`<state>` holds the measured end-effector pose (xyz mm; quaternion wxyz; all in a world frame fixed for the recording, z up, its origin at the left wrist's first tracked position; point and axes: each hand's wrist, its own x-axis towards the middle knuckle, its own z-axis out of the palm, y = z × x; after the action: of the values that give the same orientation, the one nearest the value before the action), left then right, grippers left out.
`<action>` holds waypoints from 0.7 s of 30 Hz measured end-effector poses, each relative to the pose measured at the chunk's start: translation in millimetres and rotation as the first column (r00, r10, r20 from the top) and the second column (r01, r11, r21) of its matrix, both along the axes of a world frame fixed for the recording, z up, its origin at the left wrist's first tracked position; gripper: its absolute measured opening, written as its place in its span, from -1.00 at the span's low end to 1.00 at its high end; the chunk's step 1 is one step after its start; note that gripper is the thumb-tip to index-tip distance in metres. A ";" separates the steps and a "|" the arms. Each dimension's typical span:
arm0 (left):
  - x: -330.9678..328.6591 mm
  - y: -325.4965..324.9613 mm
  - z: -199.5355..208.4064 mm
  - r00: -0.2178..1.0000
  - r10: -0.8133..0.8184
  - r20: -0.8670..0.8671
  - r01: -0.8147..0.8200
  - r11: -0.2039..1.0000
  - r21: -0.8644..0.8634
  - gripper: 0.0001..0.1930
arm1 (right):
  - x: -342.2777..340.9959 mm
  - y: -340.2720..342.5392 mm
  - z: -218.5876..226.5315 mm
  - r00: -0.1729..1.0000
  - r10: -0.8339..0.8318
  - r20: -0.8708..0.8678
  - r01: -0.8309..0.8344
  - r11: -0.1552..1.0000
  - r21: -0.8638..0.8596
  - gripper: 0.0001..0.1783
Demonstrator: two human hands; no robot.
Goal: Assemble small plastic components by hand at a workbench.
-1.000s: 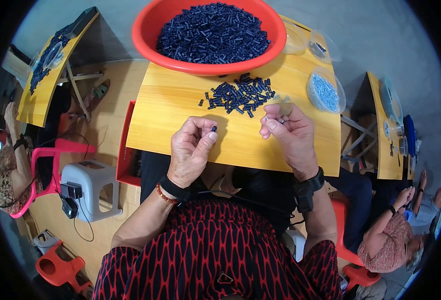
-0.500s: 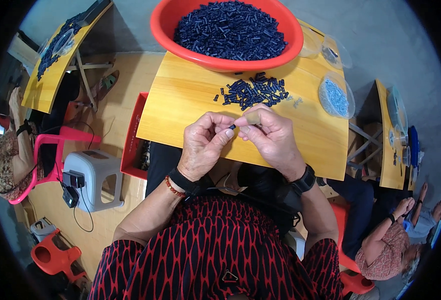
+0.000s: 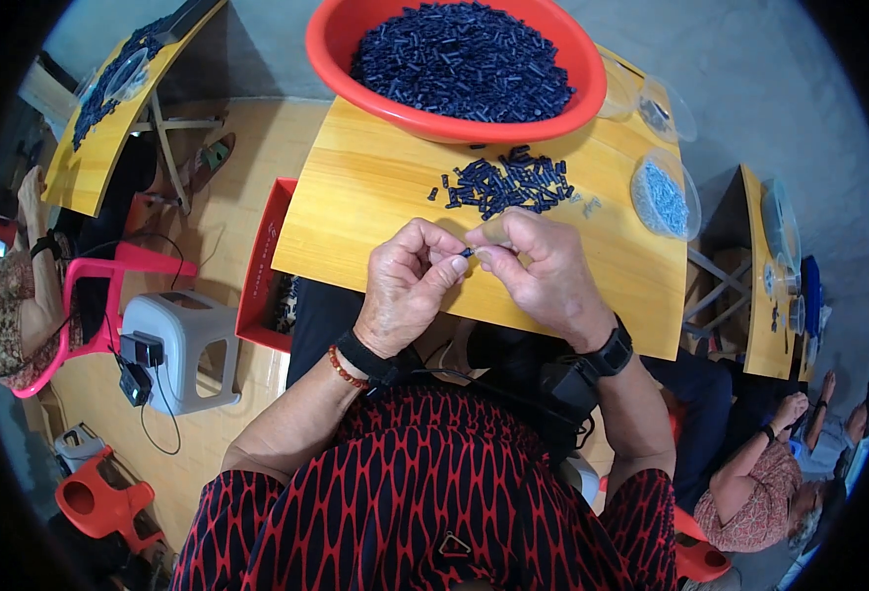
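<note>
Over the near edge of the yellow table, my left hand (image 3: 405, 286) pinches a small dark cylindrical piece (image 3: 468, 252) between thumb and fingertips. Opposite it, my right hand (image 3: 547, 271) has thumb and forefinger pressed together at the other end of that piece; whether they hold a separate tiny part is too small to tell. One right finger wears a tan wrap. Just beyond my hands lies a loose pile of similar dark pieces (image 3: 513, 184), with a few tiny clear bits (image 3: 586, 205) at its right side.
A red basin (image 3: 454, 125) heaped with dark pieces stands at the table's far side. To the right sits a clear tub (image 3: 692, 212) of pale blue bits. A red box (image 3: 257, 286) and grey stool (image 3: 183, 320) stand on the left. Other people sit at tables on both sides.
The view has shifted slightly. My hands stay together, and the dark piece now shows between both sets of fingertips, a little further right.
</note>
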<state>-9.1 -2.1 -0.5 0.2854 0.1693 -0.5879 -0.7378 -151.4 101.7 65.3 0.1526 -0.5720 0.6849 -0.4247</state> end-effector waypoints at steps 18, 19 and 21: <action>2.4 -2.2 1.4 0.999 -0.033 0.005 0.033 0.999 0.044 -0.92 | 3.2 1.7 -9.4 0.909 -0.097 0.406 0.069 0.994 0.084 -0.89; 1.6 -2.3 1.5 1.000 -0.026 -0.006 0.026 0.998 0.050 -0.92 | 4.4 3.3 -11.3 0.909 -0.095 0.406 0.067 0.994 0.083 -0.89; 1.2 -2.5 1.4 1.000 -0.018 -0.014 0.019 0.998 0.057 -0.91 | 5.7 6.6 -15.2 0.846 -0.159 0.509 0.133 0.987 0.087 -0.92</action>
<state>-7.8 -4.6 0.9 0.2776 0.1668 -0.5659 -0.7582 -145.7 108.3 50.0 0.3110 -0.3804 0.6709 -0.5554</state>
